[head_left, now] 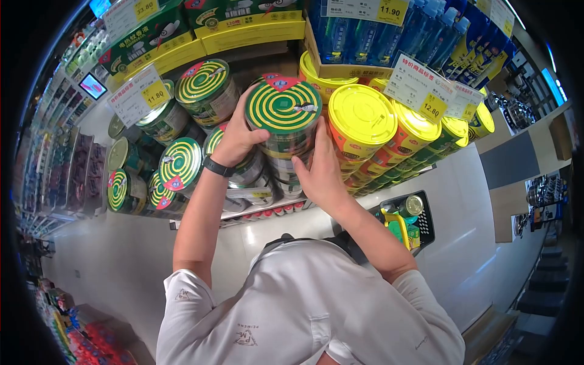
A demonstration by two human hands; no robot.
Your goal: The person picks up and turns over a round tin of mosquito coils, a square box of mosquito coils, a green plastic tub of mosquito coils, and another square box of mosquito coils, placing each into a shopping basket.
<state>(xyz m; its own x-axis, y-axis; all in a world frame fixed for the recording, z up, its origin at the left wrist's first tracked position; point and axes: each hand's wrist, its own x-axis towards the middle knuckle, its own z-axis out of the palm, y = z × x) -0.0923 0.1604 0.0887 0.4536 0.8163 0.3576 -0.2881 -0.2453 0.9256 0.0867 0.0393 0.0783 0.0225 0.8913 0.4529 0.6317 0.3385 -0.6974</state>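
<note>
Between my two hands is a round tin of mosquito coils (283,104), its green lid printed with a yellow spiral and a red patch at the far edge. My left hand (238,139) grips the tin's left side, thumb near the lid's front rim. On the right side, my right hand (320,169) presses its fingers along the wall, thumb toward the front. Below this tin stand more tins, partly hidden by my hands. Similar tins (180,163) are stacked to the left, some tilted toward me. Yellow-lidded tubs (362,114) stand close on the right.
Green boxes (146,45) and blue bottles (359,39) line the shelf behind. Price cards (420,85) hang over the tubs and tins. A black basket (426,219) with a yellow-handled item and a jar sits low at my right. Shelving (67,152) runs along the left.
</note>
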